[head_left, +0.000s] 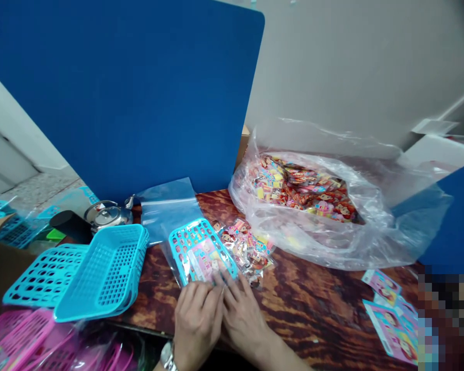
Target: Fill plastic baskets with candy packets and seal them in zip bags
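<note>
Turquoise perforated plastic basket [193, 236]: apparently bagged, pink rectangular printed card [206, 256] included. At basket's near edge: left hand [199, 315] bunched, grip indeterminable; right hand [243, 313] spread. Left of basket: stacked turquoise baskets [100, 268], unbagged.

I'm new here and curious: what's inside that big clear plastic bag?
The plastic bag holds colourful printed packets; whatever lies beneath the top ones is covered.

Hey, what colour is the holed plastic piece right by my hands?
The holed plastic piece is bright light blue, best seen in the head view.
</note>
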Tool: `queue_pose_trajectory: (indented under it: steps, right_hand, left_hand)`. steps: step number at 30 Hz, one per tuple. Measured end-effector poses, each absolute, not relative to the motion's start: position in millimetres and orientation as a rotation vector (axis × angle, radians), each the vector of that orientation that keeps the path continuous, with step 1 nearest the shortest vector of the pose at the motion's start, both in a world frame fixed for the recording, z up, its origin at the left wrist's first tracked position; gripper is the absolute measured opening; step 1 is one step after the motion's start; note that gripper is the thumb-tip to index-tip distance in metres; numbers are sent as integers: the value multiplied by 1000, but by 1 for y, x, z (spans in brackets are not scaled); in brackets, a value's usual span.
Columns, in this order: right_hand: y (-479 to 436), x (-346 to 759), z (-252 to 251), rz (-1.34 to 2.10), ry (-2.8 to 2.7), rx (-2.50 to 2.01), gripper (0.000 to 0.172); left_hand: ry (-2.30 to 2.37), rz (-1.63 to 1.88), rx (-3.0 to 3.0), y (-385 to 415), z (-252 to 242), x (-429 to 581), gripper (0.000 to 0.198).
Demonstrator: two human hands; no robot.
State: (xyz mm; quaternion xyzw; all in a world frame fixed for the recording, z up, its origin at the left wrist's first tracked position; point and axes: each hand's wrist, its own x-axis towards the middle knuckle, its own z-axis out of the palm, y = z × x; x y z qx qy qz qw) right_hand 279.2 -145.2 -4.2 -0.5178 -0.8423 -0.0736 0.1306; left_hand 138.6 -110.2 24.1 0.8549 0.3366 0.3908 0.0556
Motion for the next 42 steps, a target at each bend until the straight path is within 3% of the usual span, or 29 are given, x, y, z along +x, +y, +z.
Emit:
queue_pose_trajectory:
  steps: [17,21,25,28,33,42]
  right_hand:
    - [-136,287,-3,-249,-2509,-1435,56]
    - [-167,320,13,-283,-2500,-1233,45]
    - [-173,341,29,-67,-2225,-1200,31]
    - [-145,342,30,132,-1867,-1474,32]
    - [-104,333,7,589,-1917,-1610,51]
    - [-117,332,-10,870,-1829,-1587,51]
  left_hand:
    - [954,1190,2509,-121,28,135,16]
    - [1172,1268,2179,-117,20,109,16]
    - [1557,1233,1421,-94,1,90,47]
    - [1533,1178,909,-76,-5,95,69]
    - [1137,1045,596,-66,3,115,54]
    - [985,930,485,-69,-8,120,46]
